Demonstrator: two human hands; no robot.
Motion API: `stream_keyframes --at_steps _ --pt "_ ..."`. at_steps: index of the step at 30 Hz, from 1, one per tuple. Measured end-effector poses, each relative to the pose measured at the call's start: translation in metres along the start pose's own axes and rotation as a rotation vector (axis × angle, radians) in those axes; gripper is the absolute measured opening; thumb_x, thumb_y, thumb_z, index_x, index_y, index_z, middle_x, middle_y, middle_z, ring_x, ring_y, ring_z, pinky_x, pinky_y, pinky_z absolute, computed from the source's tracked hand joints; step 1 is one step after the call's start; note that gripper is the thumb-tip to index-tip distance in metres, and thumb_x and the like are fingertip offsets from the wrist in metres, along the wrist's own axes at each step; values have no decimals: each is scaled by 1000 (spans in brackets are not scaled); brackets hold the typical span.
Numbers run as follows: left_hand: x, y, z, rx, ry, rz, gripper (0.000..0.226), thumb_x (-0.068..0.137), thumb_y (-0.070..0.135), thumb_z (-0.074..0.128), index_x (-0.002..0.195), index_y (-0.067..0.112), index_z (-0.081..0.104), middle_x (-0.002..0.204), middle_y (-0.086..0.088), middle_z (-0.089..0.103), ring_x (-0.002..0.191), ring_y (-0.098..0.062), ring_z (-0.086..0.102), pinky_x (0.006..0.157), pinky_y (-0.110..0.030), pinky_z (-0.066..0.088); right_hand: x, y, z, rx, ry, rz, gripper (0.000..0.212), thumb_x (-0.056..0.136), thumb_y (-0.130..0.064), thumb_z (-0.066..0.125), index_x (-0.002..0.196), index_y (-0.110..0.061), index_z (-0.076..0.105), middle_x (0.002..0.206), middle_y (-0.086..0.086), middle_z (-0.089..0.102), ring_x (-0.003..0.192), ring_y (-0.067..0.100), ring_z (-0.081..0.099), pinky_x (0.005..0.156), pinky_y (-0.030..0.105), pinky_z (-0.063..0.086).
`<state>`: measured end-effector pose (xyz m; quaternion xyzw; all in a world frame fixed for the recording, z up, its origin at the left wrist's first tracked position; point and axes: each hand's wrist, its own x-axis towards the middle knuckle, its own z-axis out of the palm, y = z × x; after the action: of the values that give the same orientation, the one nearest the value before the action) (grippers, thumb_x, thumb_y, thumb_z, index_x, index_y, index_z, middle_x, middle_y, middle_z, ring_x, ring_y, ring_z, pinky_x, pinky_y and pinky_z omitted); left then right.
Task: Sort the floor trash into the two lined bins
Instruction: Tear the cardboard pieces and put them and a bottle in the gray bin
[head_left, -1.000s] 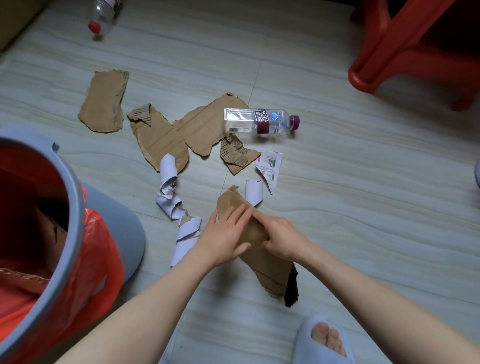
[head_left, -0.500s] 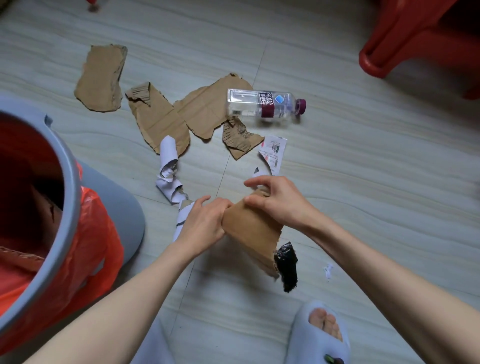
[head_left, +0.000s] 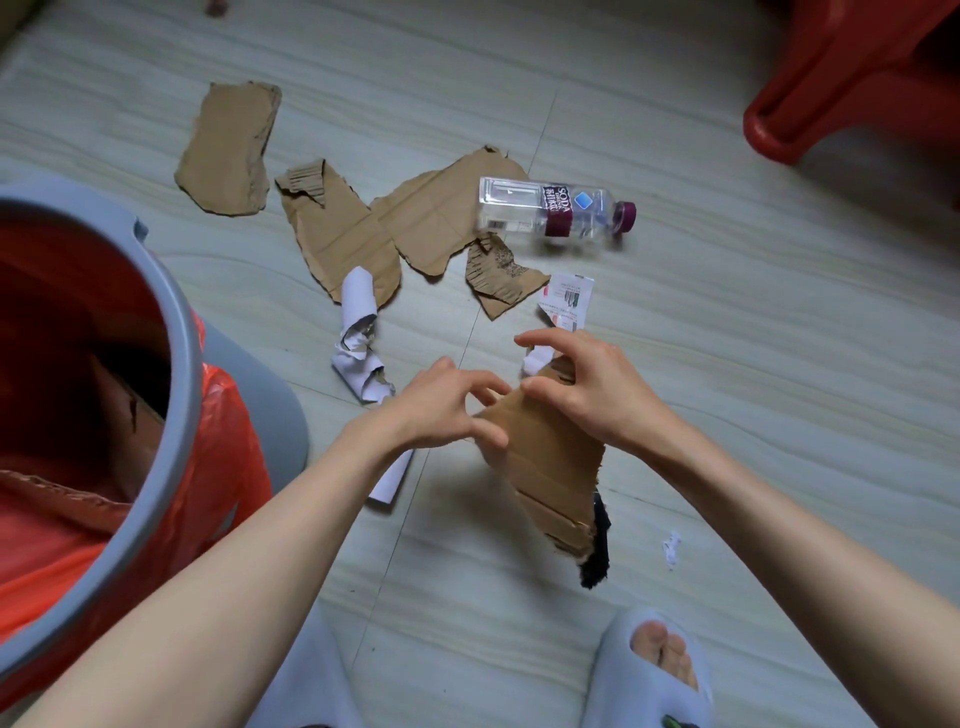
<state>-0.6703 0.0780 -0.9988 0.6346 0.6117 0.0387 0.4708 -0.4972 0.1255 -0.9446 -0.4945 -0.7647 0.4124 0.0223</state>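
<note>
I hold a torn brown cardboard piece (head_left: 550, 467) just above the floor. My right hand (head_left: 592, 389) pinches its upper edge, together with a white paper scrap (head_left: 537, 358). My left hand (head_left: 441, 410) has its thumb and curled fingers on the left edge. A black scrap (head_left: 597, 551) shows below the cardboard's lower end. To my left stands a grey bin (head_left: 182, 332) with an orange liner (head_left: 218, 467) and cardboard inside. More cardboard pieces (head_left: 337, 228) lie farther out, along with a clear soda bottle (head_left: 550, 210) on its side and curled white paper (head_left: 358, 332).
A printed receipt (head_left: 569, 301) lies just beyond my right hand. A tiny white scrap (head_left: 671, 551) sits on the tiles at the right. A red plastic stool (head_left: 810, 104) stands at the top right. My foot in a pale slipper (head_left: 649, 670) is at the bottom edge.
My left hand's grip on the cardboard edge has loosened, with the fingers now spread. My right hand has stayed on the top edge. The view has shifted slightly.
</note>
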Motion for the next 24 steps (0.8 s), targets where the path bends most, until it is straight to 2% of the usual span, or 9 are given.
stream_keyframes --at_steps 2,5,7,12,15,17,19,21,24 --pt "2 2 -2 35 79 37 51 75 45 70 123 35 54 109 9 65 111 -17 38 89 -30 32 -1 4 0 12 11 7 33 85 -25 64 117 -31 60 103 6 58 100 19 53 81 24 34" --pt "2 1 -1 -141 -5 77 85 65 45 79 137 33 36 130 2 46 125 -16 35 106 -34 32 -1 -5 1 115 56 -40 27 85 -19 64 111 -28 63 100 -1 60 96 13 53 80 21 35" --pt "1 3 -1 -290 -31 105 95 60 38 85 139 30 33 137 5 43 127 -11 39 106 -30 36 1 -11 1 143 78 -72 26 85 -16 64 109 -26 65 97 -5 61 92 9 53 80 20 36" --pt "-5 7 -7 -258 -49 53 72 63 39 83 125 31 48 117 10 60 109 -11 56 94 -30 48 3 -7 2 215 93 -72 21 85 -15 66 104 -25 66 58 -38 53 64 -11 51 65 8 34" --pt "-6 10 -6 -192 -129 58 63 66 41 81 119 21 53 109 5 65 100 -13 61 87 -31 51 2 -6 6 230 63 -75 21 85 -13 65 102 -25 67 54 -37 52 59 -10 51 60 9 33" --pt "-7 12 -4 -263 -166 36 46 69 35 80 105 15 58 89 3 67 79 -8 63 69 -24 51 2 -4 7 252 57 -55 21 85 -12 65 102 -25 66 50 -35 52 56 -10 51 58 8 34" --pt "-10 14 2 -400 -211 5 27 72 26 78 86 13 59 68 -1 62 56 -14 55 51 -25 41 3 -4 8 274 56 -14 20 83 -15 68 99 -27 65 47 -24 53 53 -5 50 56 10 33" --pt "-12 18 8 -489 -222 -10 18 75 20 76 76 16 58 59 3 62 48 -13 54 48 -21 39 6 -2 8 283 91 48 20 79 -20 72 94 -29 63 56 -15 54 59 -1 49 61 17 35" --pt "-11 25 7 -537 -172 -31 14 77 21 75 81 20 62 67 10 67 59 -3 62 56 -15 46 13 5 7 356 197 159 27 74 -27 76 95 -25 59 96 -2 63 88 12 57 74 25 40"
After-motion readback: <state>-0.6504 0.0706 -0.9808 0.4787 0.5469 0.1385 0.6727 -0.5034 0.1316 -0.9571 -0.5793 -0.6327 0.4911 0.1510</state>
